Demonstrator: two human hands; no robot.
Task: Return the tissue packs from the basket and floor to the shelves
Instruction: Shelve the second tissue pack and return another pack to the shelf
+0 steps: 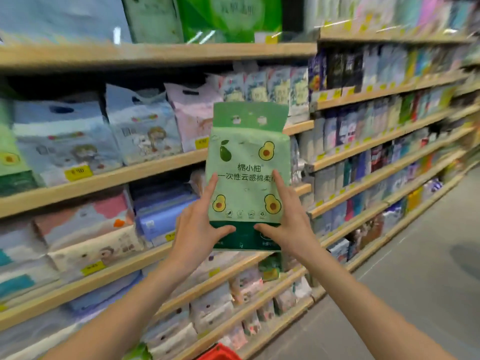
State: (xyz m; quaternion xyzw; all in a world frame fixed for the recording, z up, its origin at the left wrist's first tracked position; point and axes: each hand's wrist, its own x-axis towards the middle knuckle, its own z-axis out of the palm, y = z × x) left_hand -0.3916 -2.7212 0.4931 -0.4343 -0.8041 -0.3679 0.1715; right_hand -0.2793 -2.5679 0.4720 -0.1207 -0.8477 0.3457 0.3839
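Note:
A green tissue pack [248, 162] printed with avocados is held upright in front of the shelves [145, 175], at about the height of the middle shelf. My left hand [200, 227] grips its lower left edge and my right hand [288, 224] grips its lower right edge, thumbs on the dark green bottom band. A corner of the red basket [219, 354] shows at the bottom edge, below my arms; its contents are hidden.
Wooden shelves run from left to far right, packed with tissue packs in blue, pink, white and green. A matching avocado pack [11, 162] stands at the far left of the middle shelf. Grey aisle floor [415, 281] lies to the right.

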